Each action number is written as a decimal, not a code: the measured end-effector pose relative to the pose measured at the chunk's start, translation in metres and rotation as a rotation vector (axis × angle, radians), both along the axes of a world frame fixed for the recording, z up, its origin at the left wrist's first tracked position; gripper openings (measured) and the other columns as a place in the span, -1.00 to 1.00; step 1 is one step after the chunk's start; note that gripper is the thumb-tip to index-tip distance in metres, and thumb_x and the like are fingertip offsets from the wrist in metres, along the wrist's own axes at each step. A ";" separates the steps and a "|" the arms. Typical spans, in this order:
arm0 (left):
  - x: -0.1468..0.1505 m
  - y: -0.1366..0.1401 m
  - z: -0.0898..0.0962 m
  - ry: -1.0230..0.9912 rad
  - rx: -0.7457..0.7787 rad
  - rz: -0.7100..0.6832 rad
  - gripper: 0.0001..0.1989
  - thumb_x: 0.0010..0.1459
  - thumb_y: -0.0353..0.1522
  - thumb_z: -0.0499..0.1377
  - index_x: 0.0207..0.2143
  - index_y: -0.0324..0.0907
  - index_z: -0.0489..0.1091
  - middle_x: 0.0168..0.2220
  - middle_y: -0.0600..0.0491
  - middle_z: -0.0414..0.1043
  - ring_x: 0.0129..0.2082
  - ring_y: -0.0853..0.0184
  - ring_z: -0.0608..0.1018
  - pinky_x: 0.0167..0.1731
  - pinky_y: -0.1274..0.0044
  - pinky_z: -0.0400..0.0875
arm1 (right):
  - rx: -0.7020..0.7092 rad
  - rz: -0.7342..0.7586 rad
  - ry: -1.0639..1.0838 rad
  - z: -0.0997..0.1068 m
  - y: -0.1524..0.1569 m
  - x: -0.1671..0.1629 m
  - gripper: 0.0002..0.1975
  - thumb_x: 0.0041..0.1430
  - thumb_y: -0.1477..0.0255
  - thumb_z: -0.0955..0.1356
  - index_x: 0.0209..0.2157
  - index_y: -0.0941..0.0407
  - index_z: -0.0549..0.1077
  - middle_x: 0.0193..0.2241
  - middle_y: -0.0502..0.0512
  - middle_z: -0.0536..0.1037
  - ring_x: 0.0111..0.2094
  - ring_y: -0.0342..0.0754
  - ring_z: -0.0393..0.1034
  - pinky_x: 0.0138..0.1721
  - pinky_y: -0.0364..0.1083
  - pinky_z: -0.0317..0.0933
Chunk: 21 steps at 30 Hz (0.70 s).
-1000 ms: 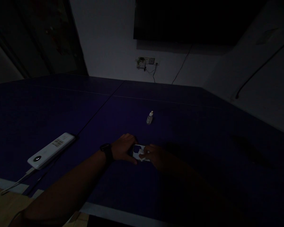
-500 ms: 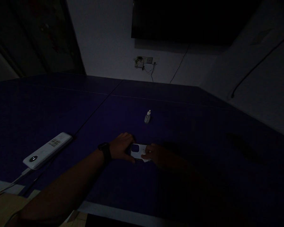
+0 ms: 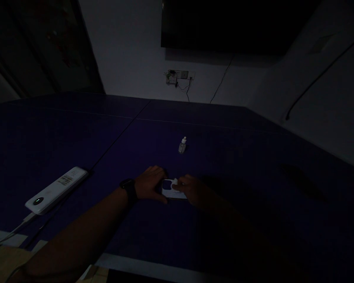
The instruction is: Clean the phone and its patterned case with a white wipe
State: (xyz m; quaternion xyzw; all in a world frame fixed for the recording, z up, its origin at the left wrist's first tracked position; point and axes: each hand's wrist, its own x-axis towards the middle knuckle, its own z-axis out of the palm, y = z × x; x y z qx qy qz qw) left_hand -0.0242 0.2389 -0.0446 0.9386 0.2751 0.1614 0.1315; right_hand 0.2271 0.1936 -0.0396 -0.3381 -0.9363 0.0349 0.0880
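Note:
A pale phone case (image 3: 168, 193) lies flat on the dark blue table, its camera cutout toward the left end and showing blue. My left hand (image 3: 149, 184), with a black watch on the wrist, grips that end between thumb and fingers. Pinched in my right hand (image 3: 191, 190) is a white wipe (image 3: 174, 183), pressed on the case close to the cutout. The right hand covers the case's right end. Beyond both hands stands a small clear dropper bottle (image 3: 182, 147) with a white top, upright and untouched.
On the left lies a long white power bank (image 3: 57, 191) with a cable (image 3: 14, 232) running to the table's front edge. A dark screen (image 3: 224, 25) hangs on the wall above sockets (image 3: 179, 74). A dim dark object (image 3: 301, 181) lies at right. The room is dark.
My right hand has moved the wipe up and left across the case, toward the camera cutout. My left hand keeps its grip. The view has shifted slightly.

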 end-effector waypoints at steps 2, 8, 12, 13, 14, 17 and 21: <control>0.000 0.000 0.000 0.000 0.003 0.001 -0.26 -0.07 0.28 0.25 -0.11 -0.12 0.31 -0.14 -0.06 0.42 -0.15 0.09 0.42 -0.17 0.35 0.24 | 0.040 -0.074 -0.025 -0.001 0.002 -0.001 -0.67 0.32 0.62 0.25 0.02 0.18 0.53 -0.18 0.23 0.49 -0.22 0.03 0.30 -0.19 -0.02 0.20; 0.000 0.000 0.001 0.006 0.006 0.001 -0.24 -0.08 0.28 0.25 -0.12 -0.13 0.30 -0.14 -0.06 0.42 -0.16 0.08 0.43 -0.18 0.35 0.25 | 0.037 -0.034 -0.015 -0.002 0.001 -0.010 -0.72 0.37 0.54 0.26 0.00 0.11 0.54 -0.17 0.17 0.49 -0.20 0.02 0.31 -0.17 -0.02 0.19; 0.000 -0.001 0.002 0.007 0.004 0.004 -0.26 -0.06 0.28 0.23 -0.12 -0.12 0.30 -0.13 -0.07 0.42 -0.14 0.08 0.42 -0.17 0.35 0.25 | -0.001 -0.028 -0.062 0.000 0.004 0.001 -0.67 0.30 0.62 0.26 -0.01 0.16 0.56 -0.20 0.22 0.49 -0.23 0.02 0.32 -0.18 -0.01 0.19; 0.001 -0.002 0.002 0.007 0.003 0.004 -0.26 -0.06 0.29 0.22 -0.13 -0.11 0.30 -0.14 -0.06 0.42 -0.14 0.08 0.42 -0.17 0.35 0.25 | 0.008 -0.064 -0.069 0.000 0.005 0.003 -0.65 0.29 0.64 0.25 0.00 0.18 0.55 -0.20 0.23 0.49 -0.22 0.02 0.32 -0.18 -0.01 0.19; 0.001 -0.002 0.003 0.007 0.003 0.004 -0.26 -0.06 0.29 0.22 -0.13 -0.11 0.30 -0.14 -0.06 0.42 -0.14 0.08 0.42 -0.17 0.35 0.25 | 0.022 -0.094 -0.070 -0.001 0.005 0.004 -0.65 0.29 0.64 0.25 0.01 0.20 0.54 -0.20 0.25 0.49 -0.22 0.03 0.32 -0.19 -0.01 0.19; 0.001 -0.002 0.003 0.009 0.006 0.006 -0.25 -0.07 0.30 0.21 -0.14 -0.12 0.30 -0.15 -0.05 0.42 -0.16 0.09 0.42 -0.19 0.36 0.25 | 0.045 -0.089 -0.044 -0.003 0.003 0.000 -0.67 0.35 0.60 0.24 0.03 0.16 0.52 -0.18 0.22 0.48 -0.21 0.03 0.31 -0.20 -0.02 0.18; 0.001 -0.002 0.004 0.014 0.013 0.012 -0.25 -0.07 0.30 0.21 -0.14 -0.12 0.29 -0.14 -0.06 0.42 -0.16 0.09 0.42 -0.20 0.35 0.25 | 0.012 0.000 -0.053 0.001 0.002 -0.001 -0.68 0.31 0.60 0.28 -0.01 0.12 0.56 -0.19 0.19 0.48 -0.23 0.00 0.31 -0.19 -0.03 0.16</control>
